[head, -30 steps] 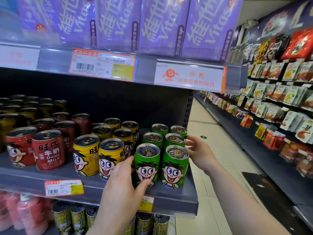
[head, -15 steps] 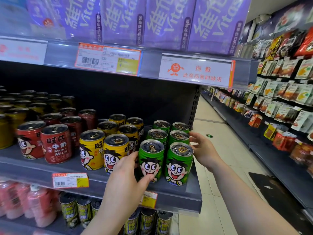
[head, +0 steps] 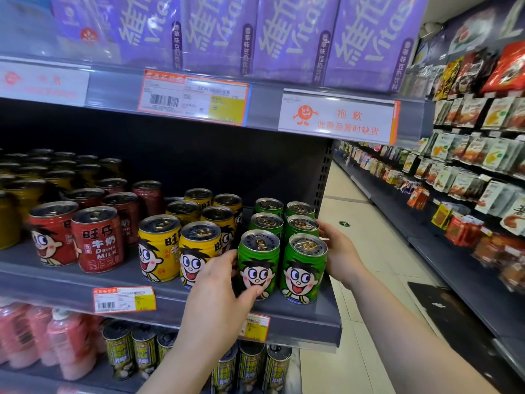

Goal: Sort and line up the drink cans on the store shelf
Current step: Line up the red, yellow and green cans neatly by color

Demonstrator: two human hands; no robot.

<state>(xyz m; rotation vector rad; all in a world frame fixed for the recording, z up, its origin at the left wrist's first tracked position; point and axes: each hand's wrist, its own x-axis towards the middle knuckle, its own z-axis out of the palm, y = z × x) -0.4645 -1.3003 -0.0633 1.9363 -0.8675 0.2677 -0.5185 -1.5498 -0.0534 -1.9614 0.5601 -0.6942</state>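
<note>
Behind green cans (head: 279,263), right hand's (head: 339,255) fingers vanish.

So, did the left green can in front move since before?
No. The green can stands the same against the yellow can and the tag below.

6 green cans (head: 258,263), 6 yellow cans (head: 159,248), 2 hands (head: 216,302).

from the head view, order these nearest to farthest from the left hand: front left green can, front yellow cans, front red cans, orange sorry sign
1. Front left green can: touching the left hand, on its right.
2. Front yellow cans: just up-left of it.
3. Front red cans: further left along the shelf.
4. Orange sorry sign: upper shelf edge, up and right.
</note>
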